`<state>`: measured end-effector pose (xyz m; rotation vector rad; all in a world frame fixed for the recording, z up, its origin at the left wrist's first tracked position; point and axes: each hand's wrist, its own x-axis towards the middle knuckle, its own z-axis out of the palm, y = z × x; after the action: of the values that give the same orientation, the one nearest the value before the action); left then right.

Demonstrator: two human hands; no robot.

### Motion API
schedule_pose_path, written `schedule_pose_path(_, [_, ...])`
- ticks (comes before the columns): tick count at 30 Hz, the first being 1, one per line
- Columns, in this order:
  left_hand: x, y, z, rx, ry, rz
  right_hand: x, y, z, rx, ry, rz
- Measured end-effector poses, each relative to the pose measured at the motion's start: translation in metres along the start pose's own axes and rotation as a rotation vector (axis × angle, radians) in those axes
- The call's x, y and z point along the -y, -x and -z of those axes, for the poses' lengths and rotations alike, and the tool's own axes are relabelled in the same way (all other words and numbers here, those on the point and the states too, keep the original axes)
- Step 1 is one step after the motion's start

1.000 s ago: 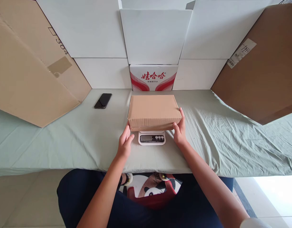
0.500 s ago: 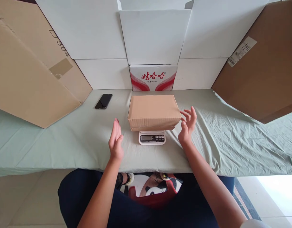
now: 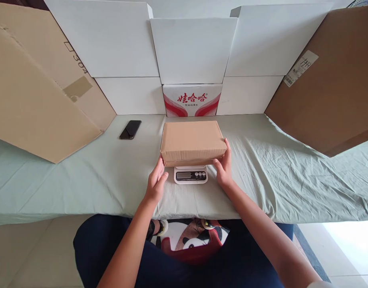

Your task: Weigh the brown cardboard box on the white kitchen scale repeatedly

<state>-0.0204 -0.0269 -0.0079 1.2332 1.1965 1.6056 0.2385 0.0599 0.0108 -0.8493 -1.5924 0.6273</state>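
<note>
A closed brown cardboard box [image 3: 193, 141] rests on a small white digital scale [image 3: 190, 175] at the table's middle. My left hand [image 3: 156, 183] presses against the box's near-left corner. My right hand [image 3: 223, 166] clasps its near-right corner, fingers up along the side. The scale's display and buttons show between my hands.
A black phone [image 3: 130, 129] lies on the green cloth [image 3: 82, 176] to the left. A red-and-white printed carton [image 3: 192, 100] stands behind the box, with white boxes stacked around it. Big brown cardboard sheets [image 3: 36, 96] lean at both sides.
Half a second ago both hands were off the box with fingers spread. Now they have closed in on its near corners again.
</note>
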Motion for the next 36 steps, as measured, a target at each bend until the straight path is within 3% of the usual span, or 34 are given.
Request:
schedule_pose_path(4, [-0.014,-0.017,-0.005,0.011,0.015,-0.041,0.004,-0.017,0.003,-0.045,-0.089,0.041])
schedule_pose_path(8, [-0.021,-0.073,-0.019,0.027,0.079,-0.124,-0.005,-0.067,0.001,-0.015,-0.104,0.068])
schedule_pose_path(12, [-0.001,-0.136,-0.034,0.025,0.127,-0.097,-0.037,-0.111,-0.015,-0.027,-0.137,0.054])
schedule_pose_path(15, [0.023,-0.16,-0.038,-0.041,0.137,-0.037,-0.062,-0.119,-0.028,-0.05,-0.166,-0.029])
schedule_pose_path(20, [0.047,-0.162,-0.032,-0.051,0.116,0.015,-0.08,-0.113,-0.03,-0.043,-0.141,-0.064])
schedule_pose_path(28, [0.046,-0.16,-0.03,-0.02,0.137,-0.028,-0.084,-0.112,-0.026,-0.007,-0.113,-0.134])
schedule_pose_path(33, [0.049,-0.162,-0.01,-0.179,0.084,0.024,-0.1,-0.111,-0.02,-0.095,-0.184,-0.195])
schedule_pose_path(36, [0.05,-0.163,-0.004,-0.185,0.066,0.031,-0.108,-0.111,-0.018,-0.069,-0.184,-0.21])
